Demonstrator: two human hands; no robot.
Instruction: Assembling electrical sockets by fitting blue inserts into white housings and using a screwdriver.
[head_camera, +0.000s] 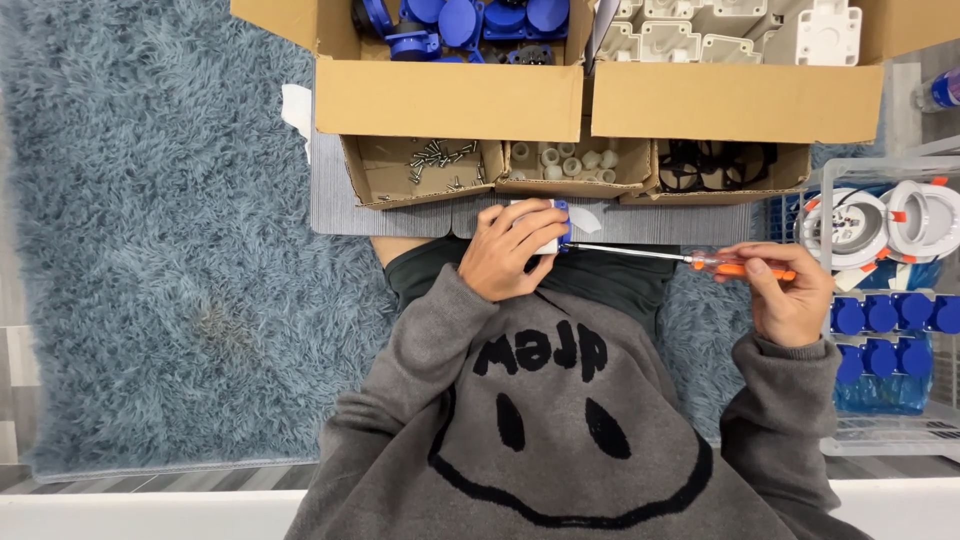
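A: Two hands are at work over a grey ribbed mat (400, 215). The left hand (510, 255) is curled shut around a small white plastic box with a blue fitting (556, 228), just above the lap.

B: And the right hand (790, 300)?

A: It sits at three o'clock from the left, fingers closed on the orange handle of a slim metal-shafted screwdriver (680, 258). The shaft lies level, its tip touching the blue fitting.

B: What lies around them?

A: At twelve o'clock, three small open cardboard trays: one of silver screws (435, 160), one of pale plastic rings (565, 160), one of black ring parts (710, 165). Beyond them stand two big cardboard boxes, blue plastic parts (470, 25) at eleven and white plastic housings (740, 25) at one. A clear bin of blue caps (885, 315) sits at three.
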